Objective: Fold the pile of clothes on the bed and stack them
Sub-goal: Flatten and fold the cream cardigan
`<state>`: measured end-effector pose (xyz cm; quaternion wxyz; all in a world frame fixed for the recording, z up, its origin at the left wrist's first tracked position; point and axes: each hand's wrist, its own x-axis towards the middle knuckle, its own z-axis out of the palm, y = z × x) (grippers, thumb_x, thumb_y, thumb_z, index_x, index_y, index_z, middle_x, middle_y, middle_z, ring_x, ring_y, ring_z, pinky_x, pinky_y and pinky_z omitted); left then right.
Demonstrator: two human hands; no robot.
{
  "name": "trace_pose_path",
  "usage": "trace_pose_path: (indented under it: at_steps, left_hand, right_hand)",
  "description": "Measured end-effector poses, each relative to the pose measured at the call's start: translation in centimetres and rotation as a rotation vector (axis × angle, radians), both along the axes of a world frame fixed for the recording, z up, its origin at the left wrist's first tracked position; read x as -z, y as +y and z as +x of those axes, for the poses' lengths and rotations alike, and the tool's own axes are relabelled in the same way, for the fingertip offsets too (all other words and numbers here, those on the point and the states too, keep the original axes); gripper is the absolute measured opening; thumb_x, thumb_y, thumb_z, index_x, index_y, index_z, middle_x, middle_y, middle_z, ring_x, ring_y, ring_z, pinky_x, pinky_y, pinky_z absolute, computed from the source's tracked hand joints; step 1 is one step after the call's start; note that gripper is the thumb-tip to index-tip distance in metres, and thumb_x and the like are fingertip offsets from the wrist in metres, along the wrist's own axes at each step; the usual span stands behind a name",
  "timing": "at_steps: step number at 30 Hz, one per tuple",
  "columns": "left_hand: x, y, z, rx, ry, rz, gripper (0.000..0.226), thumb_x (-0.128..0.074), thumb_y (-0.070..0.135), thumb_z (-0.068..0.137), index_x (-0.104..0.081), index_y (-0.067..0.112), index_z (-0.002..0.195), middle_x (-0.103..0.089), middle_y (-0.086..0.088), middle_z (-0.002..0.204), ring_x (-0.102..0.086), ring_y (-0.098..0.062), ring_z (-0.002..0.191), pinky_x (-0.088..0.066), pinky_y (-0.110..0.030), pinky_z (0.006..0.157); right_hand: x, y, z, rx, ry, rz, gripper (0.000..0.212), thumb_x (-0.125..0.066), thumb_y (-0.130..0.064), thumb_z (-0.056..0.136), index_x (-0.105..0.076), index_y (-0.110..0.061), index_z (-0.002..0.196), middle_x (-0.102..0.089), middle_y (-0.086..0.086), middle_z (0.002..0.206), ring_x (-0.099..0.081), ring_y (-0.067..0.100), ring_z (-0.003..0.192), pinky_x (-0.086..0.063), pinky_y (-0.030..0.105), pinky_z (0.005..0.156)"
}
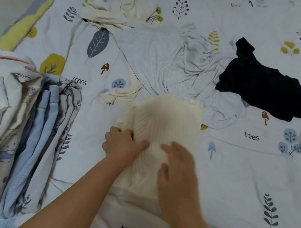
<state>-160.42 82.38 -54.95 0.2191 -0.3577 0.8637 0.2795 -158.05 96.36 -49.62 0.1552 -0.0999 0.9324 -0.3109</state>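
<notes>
While the cream ribbed garment (pixel 164 129) is lying folded on the bedsheet (pixel 240 175) directly under both hands, the left hand (pixel 122 143) is pinching its left edge with curled fingers, and the right hand (pixel 178 166) is pressing flat, fingers spread. Beyond the hands are lying a grey garment (pixel 159 60) and a navy garment (pixel 263 86).

Left hand (pixel 124 144): fingers curled, knuckles up, thumb stretched toward the right hand.
Right hand (pixel 177 167): palm down, fingers spread and nearly straight, motion-blurred.
Forearms: 2 bare arms, both reaching in from the bottom edge.
</notes>
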Motion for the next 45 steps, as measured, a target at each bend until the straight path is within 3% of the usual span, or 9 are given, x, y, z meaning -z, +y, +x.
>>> trace_pose_path:
  at_steps: [5,8,11,15,19,21,31,36,45]
  left_hand:
    - [-0.1,-0.6,1.0,-0.081,0.405,-0.018,0.033,-0.064,0.046,0.079,-0.05,0.017,0.077,-0.037,-0.004,0.112,-0.031,-0.023,0.112,-0.029,-0.032,0.083]
    - [-0.1,-1.6,1.9,-0.161,0.687,-0.059,0.027,-0.058,0.037,0.086,-0.04,0.024,0.071,-0.041,0.009,0.078,-0.04,-0.01,0.075,-0.027,-0.02,0.063]
    - [1.3,-2.9,2.0,-0.254,0.506,0.045,0.024,-0.049,0.03,0.094,-0.038,0.021,0.076,-0.043,0.004,0.063,-0.047,-0.015,0.063,-0.023,-0.027,0.052]
    - [1.5,-2.6,2.3,-0.137,0.384,-0.17,0.047,-0.051,0.031,0.093,-0.038,0.004,0.129,-0.052,-0.018,0.111,-0.053,-0.04,0.102,-0.041,-0.042,0.078]
    - [1.3,-0.8,2.9,0.342,0.54,-0.452,0.069,-0.041,0.048,0.087,-0.025,0.015,0.145,-0.029,-0.026,0.147,-0.029,-0.045,0.133,-0.025,-0.061,0.101]
    - [2.4,-0.1,3.1,0.492,0.431,-0.394,0.07,-0.031,0.056,0.085,-0.027,0.023,0.146,-0.019,-0.02,0.153,-0.014,-0.046,0.139,-0.016,-0.068,0.102]
    - [4.2,-0.9,3.1,0.45,0.368,-0.192,0.073,-0.023,0.069,0.081,0.004,0.041,0.143,0.018,-0.003,0.153,0.018,-0.028,0.141,-0.01,-0.056,0.112]
    - [1.5,-2.0,4.3,-0.219,0.328,0.08,0.08,-0.064,0.038,0.083,-0.018,0.021,0.146,-0.032,-0.016,0.142,-0.036,-0.031,0.125,-0.036,-0.04,0.099]
    - [-1.7,-1.7,5.4,-0.258,0.346,0.562,0.083,-0.072,0.016,0.079,-0.023,0.019,0.146,-0.039,0.007,0.141,-0.042,-0.009,0.123,-0.032,-0.025,0.106]
  right_hand:
    - [1.9,3.8,-0.5,0.239,-0.293,-0.025,0.062,-0.042,-0.034,0.096,-0.011,-0.028,0.149,-0.013,-0.005,0.156,-0.01,0.008,0.142,-0.011,0.023,0.113]
    - [3.3,2.1,0.8,0.161,-0.207,-0.042,0.074,-0.042,-0.047,0.09,0.007,-0.038,0.146,0.002,-0.005,0.158,-0.002,0.006,0.142,-0.007,0.02,0.11]
    - [5.0,0.1,2.0,0.02,-0.039,0.197,0.076,-0.033,-0.053,0.091,0.028,-0.039,0.133,0.027,0.007,0.153,0.01,0.022,0.143,-0.006,0.037,0.115]
    - [6.3,-1.1,2.3,-0.054,-0.117,0.418,0.07,-0.019,-0.054,0.095,0.037,-0.031,0.131,0.049,0.012,0.136,0.026,0.035,0.138,0.003,0.049,0.115]
    - [6.1,-0.9,0.3,0.084,0.001,0.313,0.063,-0.016,-0.051,0.094,0.005,-0.029,0.148,0.013,0.007,0.157,0.009,0.025,0.145,-0.006,0.047,0.115]
    - [7.0,-0.2,-0.6,0.068,0.011,0.329,0.064,-0.018,-0.052,0.094,0.02,-0.031,0.141,0.016,0.003,0.156,0.011,0.022,0.145,-0.004,0.046,0.115]
    - [8.5,0.6,-1.1,0.014,-0.03,0.22,0.068,-0.042,-0.044,0.094,-0.007,-0.027,0.149,0.003,0.007,0.158,-0.001,0.026,0.146,-0.011,0.037,0.116]
    - [6.7,2.7,-2.4,0.306,-0.254,-0.109,0.069,-0.053,-0.034,0.091,-0.015,-0.027,0.148,-0.019,0.0,0.148,-0.035,0.019,0.132,-0.032,0.027,0.096]
    - [4.4,2.6,-2.4,0.385,-0.465,-0.388,0.058,-0.068,-0.024,0.082,-0.039,-0.029,0.131,-0.054,-0.02,0.108,-0.055,0.004,0.096,-0.042,0.02,0.08]
